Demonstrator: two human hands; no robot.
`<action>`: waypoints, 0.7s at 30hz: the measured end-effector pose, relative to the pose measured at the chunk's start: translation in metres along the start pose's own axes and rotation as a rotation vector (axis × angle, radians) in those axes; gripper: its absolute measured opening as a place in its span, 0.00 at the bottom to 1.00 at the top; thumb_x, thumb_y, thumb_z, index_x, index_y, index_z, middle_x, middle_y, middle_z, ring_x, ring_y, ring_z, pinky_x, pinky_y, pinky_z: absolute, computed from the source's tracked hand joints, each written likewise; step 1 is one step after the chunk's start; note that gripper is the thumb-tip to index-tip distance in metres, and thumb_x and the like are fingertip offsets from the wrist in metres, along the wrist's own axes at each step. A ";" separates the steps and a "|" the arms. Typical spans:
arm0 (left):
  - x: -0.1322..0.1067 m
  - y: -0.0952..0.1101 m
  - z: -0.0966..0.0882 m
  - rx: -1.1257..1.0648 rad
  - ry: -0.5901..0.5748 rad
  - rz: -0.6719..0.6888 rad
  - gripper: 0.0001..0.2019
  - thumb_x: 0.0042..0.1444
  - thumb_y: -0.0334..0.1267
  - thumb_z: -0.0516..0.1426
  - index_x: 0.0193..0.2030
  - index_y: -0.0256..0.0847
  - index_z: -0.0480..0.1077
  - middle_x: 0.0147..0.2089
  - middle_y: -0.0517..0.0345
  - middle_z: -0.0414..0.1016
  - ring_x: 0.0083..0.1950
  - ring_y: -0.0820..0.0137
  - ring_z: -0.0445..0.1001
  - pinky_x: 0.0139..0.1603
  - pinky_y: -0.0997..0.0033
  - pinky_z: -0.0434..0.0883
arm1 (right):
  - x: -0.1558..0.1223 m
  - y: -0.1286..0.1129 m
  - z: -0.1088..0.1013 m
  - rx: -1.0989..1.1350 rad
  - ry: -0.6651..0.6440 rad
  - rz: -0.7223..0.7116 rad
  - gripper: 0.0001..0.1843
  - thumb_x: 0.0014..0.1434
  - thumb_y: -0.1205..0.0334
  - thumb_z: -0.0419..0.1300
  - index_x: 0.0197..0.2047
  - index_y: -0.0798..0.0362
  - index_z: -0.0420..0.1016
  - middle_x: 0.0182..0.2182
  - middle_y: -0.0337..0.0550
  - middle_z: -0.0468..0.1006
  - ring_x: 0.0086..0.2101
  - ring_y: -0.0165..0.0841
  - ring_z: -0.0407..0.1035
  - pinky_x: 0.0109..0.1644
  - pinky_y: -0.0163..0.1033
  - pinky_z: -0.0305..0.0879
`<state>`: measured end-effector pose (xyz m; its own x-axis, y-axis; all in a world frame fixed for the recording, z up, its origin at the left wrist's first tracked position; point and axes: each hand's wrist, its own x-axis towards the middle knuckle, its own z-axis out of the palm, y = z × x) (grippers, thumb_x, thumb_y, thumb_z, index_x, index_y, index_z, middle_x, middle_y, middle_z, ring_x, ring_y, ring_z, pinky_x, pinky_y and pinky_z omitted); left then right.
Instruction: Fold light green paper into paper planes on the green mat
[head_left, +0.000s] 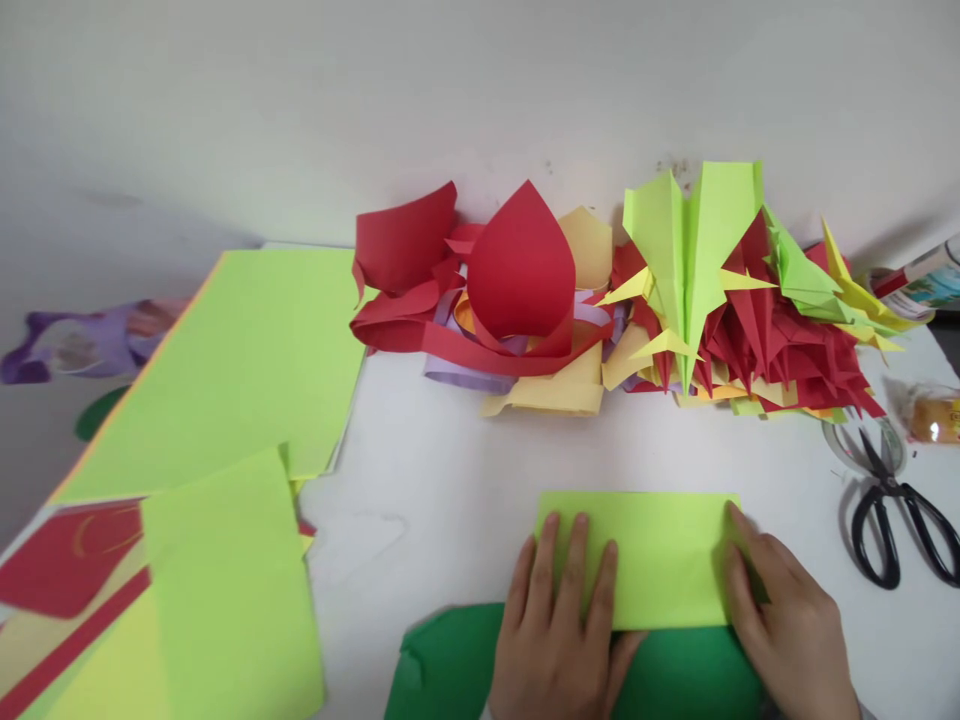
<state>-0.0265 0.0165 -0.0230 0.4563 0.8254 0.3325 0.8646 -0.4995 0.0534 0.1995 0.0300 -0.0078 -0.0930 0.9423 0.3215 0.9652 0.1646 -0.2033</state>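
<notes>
A folded lime-green sheet of paper lies on the white table in front of me, its long edges running left to right. My left hand rests flat on its left part, with the fingers spread and pointing away from me. At the right edge, my right hand grips the paper, with its index finger at the far corner and the thumb lower along the side. Something dark green shows beneath the near edge of the paper; I cannot tell whether it is paper or cloth.
Black-handled scissors and a tape roll lie at the right. Red paper bands and folded paper planes are heaped along the wall. Large lime-green sheets and coloured scraps occupy the left.
</notes>
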 end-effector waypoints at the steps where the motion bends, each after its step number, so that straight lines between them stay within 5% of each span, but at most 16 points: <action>1: -0.001 0.001 0.000 -0.003 0.002 -0.006 0.32 0.53 0.55 0.59 0.60 0.35 0.67 0.62 0.35 0.67 0.66 0.37 0.57 0.59 0.44 0.61 | 0.000 0.000 0.000 0.001 0.000 -0.003 0.23 0.69 0.56 0.44 0.54 0.63 0.70 0.40 0.54 0.81 0.37 0.39 0.78 0.36 0.40 0.75; 21: 0.003 -0.002 -0.001 -0.013 -0.031 -0.007 0.33 0.53 0.55 0.59 0.61 0.36 0.65 0.63 0.36 0.66 0.68 0.38 0.52 0.61 0.45 0.59 | 0.000 0.002 0.000 0.003 -0.008 -0.011 0.21 0.69 0.57 0.45 0.54 0.61 0.70 0.38 0.53 0.81 0.34 0.38 0.78 0.33 0.39 0.74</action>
<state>-0.0268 0.0192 -0.0216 0.4571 0.8365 0.3024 0.8650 -0.4972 0.0679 0.2010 0.0305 -0.0080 -0.1052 0.9427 0.3166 0.9634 0.1756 -0.2026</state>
